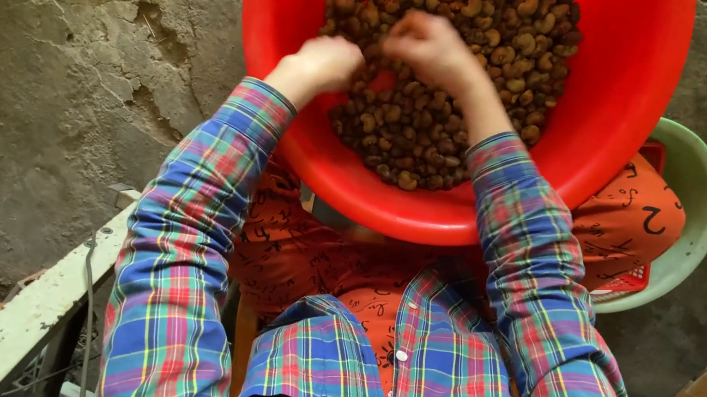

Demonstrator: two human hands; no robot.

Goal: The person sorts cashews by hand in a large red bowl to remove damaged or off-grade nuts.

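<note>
**Loose brown nuts in a red basin, both hands working in the heap**

Cracked grey concrete fills the background, rough and patched, all around the red basin (pixel 626 127) that serves as the landmark. That basin is the largest thing in view, a wide round plastic tub tipped toward the person and resting on their lap. Behind its right edge sits a pale green basin (pixel 701 185) with a red slotted crate (pixel 626 281) inside it. Below and left of the red basin runs a pale concrete ledge (pixel 29 309).

Inside the red basin, heaped toward its centre and upper part, lies a pile of small brown nuts (pixel 419 134), rounded and mottled light to dark.

2 plaid sleeves reach up into the basin. The left hand (pixel 327 64) sits at the left edge of the pile, fingers curled down into the nuts; whether it grips any I cannot tell. The right hand (pixel 428 42) rests on the middle of the pile, fingers bent and pinched together on the nuts, though what it holds is hidden.

Judging by looks, each nut is hard, dry and light, not fragile, and likely to roll, so a fingertip pinch suits 1 nut and a cupped scoop suits many. The full basin is probably heavy and best taken by its rim on 2 opposite sides.
</note>
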